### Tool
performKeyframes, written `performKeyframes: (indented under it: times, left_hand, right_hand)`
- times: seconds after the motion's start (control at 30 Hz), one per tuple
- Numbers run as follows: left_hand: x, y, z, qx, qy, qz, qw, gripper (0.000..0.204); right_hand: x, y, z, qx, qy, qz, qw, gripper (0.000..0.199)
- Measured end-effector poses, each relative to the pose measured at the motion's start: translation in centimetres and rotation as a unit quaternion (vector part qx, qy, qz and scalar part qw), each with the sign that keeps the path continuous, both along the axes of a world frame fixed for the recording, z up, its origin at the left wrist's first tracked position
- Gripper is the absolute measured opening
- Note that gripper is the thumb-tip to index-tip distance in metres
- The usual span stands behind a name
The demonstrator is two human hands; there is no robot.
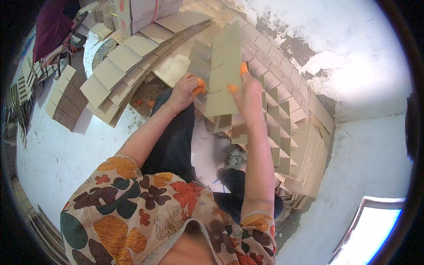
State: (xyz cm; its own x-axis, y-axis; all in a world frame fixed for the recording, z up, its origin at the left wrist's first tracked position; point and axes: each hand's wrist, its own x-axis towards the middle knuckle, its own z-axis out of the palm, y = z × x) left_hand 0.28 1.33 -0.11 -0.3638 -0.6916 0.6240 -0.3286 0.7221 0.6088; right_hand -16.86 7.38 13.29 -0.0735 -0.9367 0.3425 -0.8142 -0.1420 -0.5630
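Two hands: both of mine are up in front of me on one fan of flat card pieces (223, 70), held in the air above my lap.
Left hand: my left hand (185, 90) is clamped on the fan's left edge, its orange-capped fingertips (199, 86) pinching the card.
Right hand: my right hand (249, 95) is closed on the right side of the fan, one capped finger standing up along the edge and another pressed flat on the face.
Card pieces: olive-tan, overlapping like shingles in a tall column, tilted slightly away from me.
Step in hand: I judge that I am squaring or spreading the fan between both grips.
Next move: it would call for an even pinch on both edges, so that the overlapped pieces do not slip out of step.
Rows on the floor: one long shingled row (128, 57) curves off to my left, another row (287, 123) runs down my right side beside the wall (353, 53).
Containers: only a carton (145, 11) at the top; I cannot tell what is in it.
Floor: pale, with a smaller card stack (64, 99) lying apart on the left.
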Motion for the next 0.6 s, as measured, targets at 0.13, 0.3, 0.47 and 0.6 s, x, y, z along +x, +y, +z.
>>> performKeyframes:
  times: [0.13, 0.3, 0.47, 0.6]
  left_hand:
    - [-0.1, -0.2, 0.1, 0.003, 0.007, -0.003, 1.000, 0.020]
    - [-0.1, -0.3, 0.1, -0.002, 0.007, -0.014, 1.000, 0.020]
    - [-0.2, -0.3, -0.2, -0.006, 0.014, -0.008, 1.000, 0.020]
    - [-0.3, -0.4, -0.3, 0.007, 0.012, -0.013, 1.000, 0.019]
  right_hand:
    - [0.7, -0.5, -0.5, 0.006, -0.002, -0.004, 1.000, 0.034]
    - [0.8, -1.3, -2.6, 0.036, 0.032, 0.028, 0.998, 0.021]
    - [2.0, -2.4, -4.4, 0.088, 0.048, 0.046, 0.994, 0.014]
    - [2.1, -3.1, -4.6, 0.100, 0.082, 0.038, 0.991, 0.026]
